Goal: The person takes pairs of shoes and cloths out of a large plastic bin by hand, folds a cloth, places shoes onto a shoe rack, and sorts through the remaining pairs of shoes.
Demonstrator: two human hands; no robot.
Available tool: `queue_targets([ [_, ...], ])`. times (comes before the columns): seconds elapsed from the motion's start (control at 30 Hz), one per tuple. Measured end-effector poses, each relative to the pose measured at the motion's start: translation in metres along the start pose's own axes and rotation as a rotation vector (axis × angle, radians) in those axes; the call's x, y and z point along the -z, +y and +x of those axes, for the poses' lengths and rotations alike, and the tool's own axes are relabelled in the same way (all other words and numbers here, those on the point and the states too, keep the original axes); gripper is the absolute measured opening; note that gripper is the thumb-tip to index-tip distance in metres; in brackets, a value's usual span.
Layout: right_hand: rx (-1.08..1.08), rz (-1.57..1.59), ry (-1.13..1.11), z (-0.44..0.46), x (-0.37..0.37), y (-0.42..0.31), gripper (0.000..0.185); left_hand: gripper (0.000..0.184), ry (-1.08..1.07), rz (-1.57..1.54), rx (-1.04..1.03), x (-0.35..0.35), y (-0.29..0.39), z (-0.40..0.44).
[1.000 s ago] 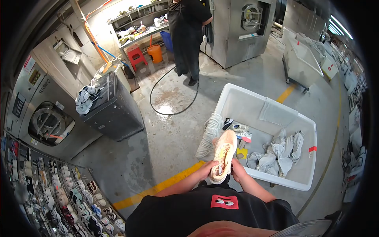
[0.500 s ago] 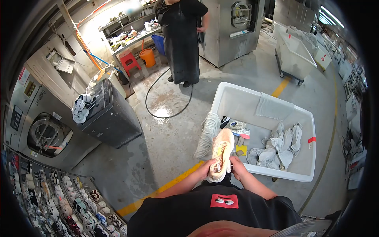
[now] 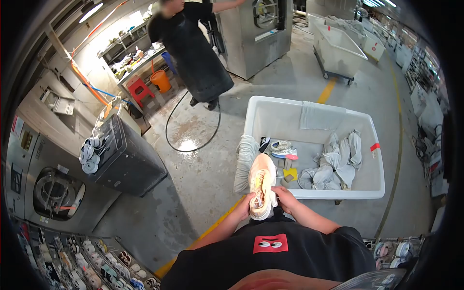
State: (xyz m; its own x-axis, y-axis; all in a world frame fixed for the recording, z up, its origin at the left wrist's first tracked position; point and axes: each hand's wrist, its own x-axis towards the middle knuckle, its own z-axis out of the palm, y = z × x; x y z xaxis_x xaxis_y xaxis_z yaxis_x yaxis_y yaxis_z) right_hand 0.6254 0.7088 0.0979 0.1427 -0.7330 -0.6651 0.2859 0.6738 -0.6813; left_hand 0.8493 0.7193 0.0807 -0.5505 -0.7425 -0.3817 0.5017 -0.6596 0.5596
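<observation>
A pale pink shoe (image 3: 261, 186) is held upright in front of my chest, toe pointing away and its opening facing me. My left hand (image 3: 245, 205) grips its left side near the heel. On the right side of the heel, my right hand (image 3: 284, 198) is closed around the edge. Just beyond the shoe stands a white bin (image 3: 376, 166). Inside it are a few shoes (image 3: 282, 149), a yellow piece (image 3: 290, 174) and crumpled grey cloths (image 3: 333, 166). More cloth (image 3: 246, 162) hangs over the bin's left edge.
A person in a black apron (image 3: 195, 58) stands by a steel machine (image 3: 251, 48). A dark box (image 3: 128, 157) carries white shoes at left. A black hose (image 3: 218, 126) loops on the wet floor. Shoe racks (image 3: 104, 266) stand lower left, and a wheeled cart (image 3: 336, 53) upper right.
The view has turned right, so the surroundings sit further left. The other person has stretched an arm toward the steel machine. Both my hands still hold the shoe.
</observation>
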Motion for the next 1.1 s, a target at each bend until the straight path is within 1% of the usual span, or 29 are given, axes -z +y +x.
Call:
queue_targets([
  [0.1,0.012,0.024,-0.002,0.004,0.009,0.009,0.042,0.051,0.011,-0.006,-0.002,0.001,-0.005,0.002],
  [0.33,-0.011,-0.009,0.043,-0.015,0.0,-0.004,0.046,0.055,0.033,-0.035,0.019,0.008,-0.014,0.008],
  [0.43,-0.065,-0.025,0.065,-0.019,0.0,-0.008,0.04,0.055,0.045,-0.012,0.014,0.004,-0.014,0.008],
  [0.5,-0.067,-0.026,0.077,-0.021,0.001,-0.009,0.043,0.056,0.021,-0.022,0.024,0.012,-0.018,0.013],
  [0.6,-0.067,-0.034,0.067,-0.021,0.005,-0.008,0.047,0.056,0.014,-0.01,0.019,0.005,-0.015,0.013],
  [0.8,-0.068,-0.051,0.077,-0.03,0.007,-0.017,0.049,0.056,0.022,-0.005,0.054,-0.002,-0.013,0.016],
  [1.1,-0.076,-0.042,0.084,-0.033,0.008,-0.019,0.043,0.056,0.033,0.018,0.064,-0.007,-0.013,0.021],
])
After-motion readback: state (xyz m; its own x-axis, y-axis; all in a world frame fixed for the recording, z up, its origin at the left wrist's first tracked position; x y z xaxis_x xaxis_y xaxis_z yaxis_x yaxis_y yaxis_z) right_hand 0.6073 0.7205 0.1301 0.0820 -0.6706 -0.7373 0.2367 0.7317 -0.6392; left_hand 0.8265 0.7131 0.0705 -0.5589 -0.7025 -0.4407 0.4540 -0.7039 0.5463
